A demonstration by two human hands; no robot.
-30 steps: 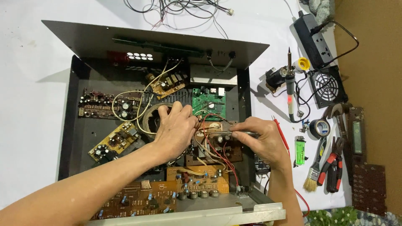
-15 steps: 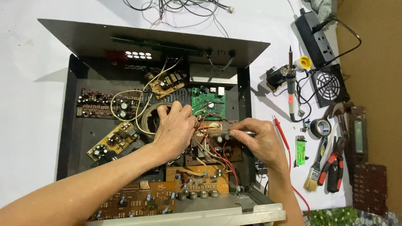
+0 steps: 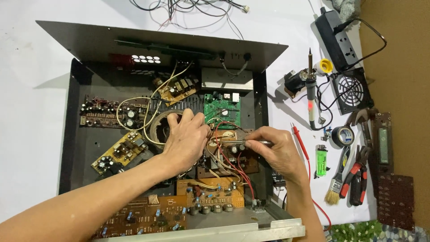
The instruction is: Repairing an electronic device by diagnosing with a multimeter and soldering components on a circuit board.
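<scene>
Both hands (image 3: pixel 186 141) barely shifted, right hand (image 3: pixel 280 152) pinching metal tool (image 3: pixel 257 142)

Green lighter (image 3: pixel 321 160), paintbrush (image 3: pixel 337 183), red pliers (image 3: pixel 357 177)

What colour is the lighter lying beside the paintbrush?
The lighter is bright green, seen in the head view.

Only one screen in view: a narrow display window (image 3: pixel 384 145), greenish-grey, long and upright, set in a dark brown panel (image 3: pixel 383 134) at the right edge of the tabletop (image 3: pixel 27 112), just beside the red-handled pliers (image 3: pixel 356 177). No packages, no signs. Possibly a small pale label on the green lighter (image 3: pixel 321 160), too small to make out.
</scene>
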